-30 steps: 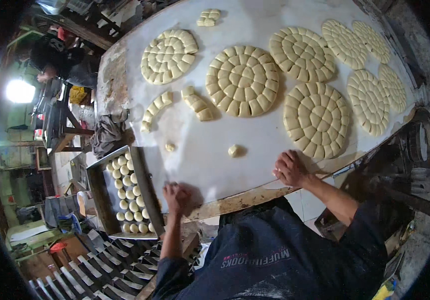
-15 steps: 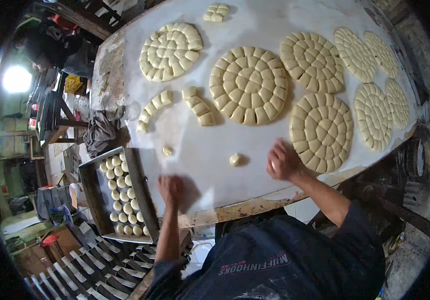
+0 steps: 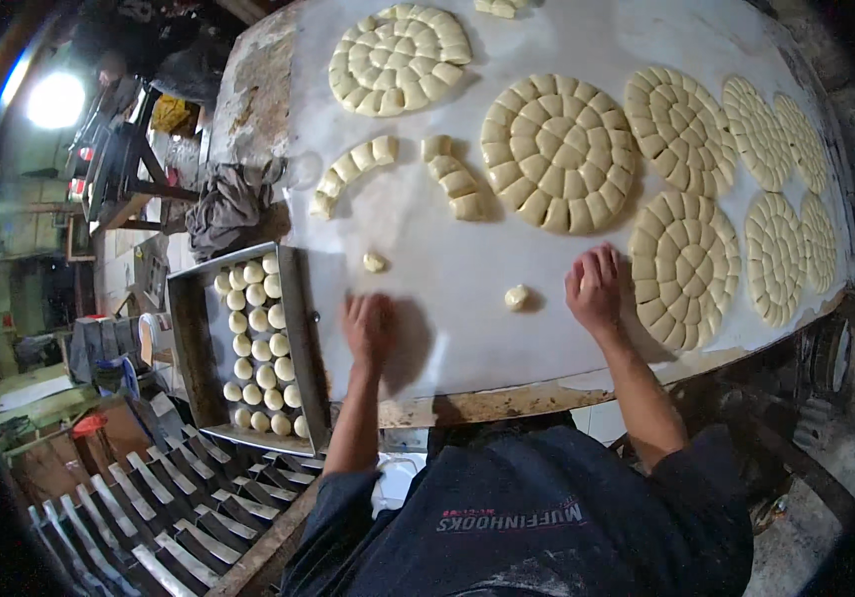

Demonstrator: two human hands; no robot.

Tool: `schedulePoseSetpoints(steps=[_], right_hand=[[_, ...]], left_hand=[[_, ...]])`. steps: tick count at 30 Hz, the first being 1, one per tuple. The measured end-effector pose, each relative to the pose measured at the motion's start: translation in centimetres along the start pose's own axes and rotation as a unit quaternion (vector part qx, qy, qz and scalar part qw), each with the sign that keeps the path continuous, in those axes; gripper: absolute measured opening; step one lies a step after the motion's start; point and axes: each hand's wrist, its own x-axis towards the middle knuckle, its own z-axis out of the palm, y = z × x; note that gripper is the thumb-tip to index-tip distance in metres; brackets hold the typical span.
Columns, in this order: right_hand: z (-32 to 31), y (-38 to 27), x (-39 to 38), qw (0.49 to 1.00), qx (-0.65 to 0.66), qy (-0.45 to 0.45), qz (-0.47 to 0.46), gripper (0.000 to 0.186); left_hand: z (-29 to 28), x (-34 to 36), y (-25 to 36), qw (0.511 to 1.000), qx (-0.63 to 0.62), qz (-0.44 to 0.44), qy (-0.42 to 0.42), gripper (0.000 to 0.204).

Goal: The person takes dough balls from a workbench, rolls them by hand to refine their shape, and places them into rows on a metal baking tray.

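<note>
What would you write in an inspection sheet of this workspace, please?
Surface: pale table, near edge worn.
Job's things: segmented dough rounds, curved dough strips, small dough piece, dough ball; metal tray holding rounded pieces.
Clutter: dark crumpled cloth by the table's left edge.
Left hand: curled, near the small dough piece; any contents hidden.
Right hand: curled, right of the dough ball; any contents hidden.
Cables: nothing seen.
Surroundings: bright light, left; metal slats, lower left.
</note>
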Motion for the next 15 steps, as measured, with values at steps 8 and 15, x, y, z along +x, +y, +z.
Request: schedulePoseSetpoints(steps=[8, 15], right_hand=[[1.6, -3.3, -7.6, 0.993, 0.049, -0.053, -0.092, 0.006], [-1.0, -5.3, 1.4, 0.957, -0.021, -0.262, 0.121, 0.031]], left_hand=[[0.3, -8.8, 4.6, 0.981, -0.152, 0.019, -0.122, 0.049], [-20.4, -7.8, -7.4, 0.939, -0.242, -0.238, 0.05, 0.032]])
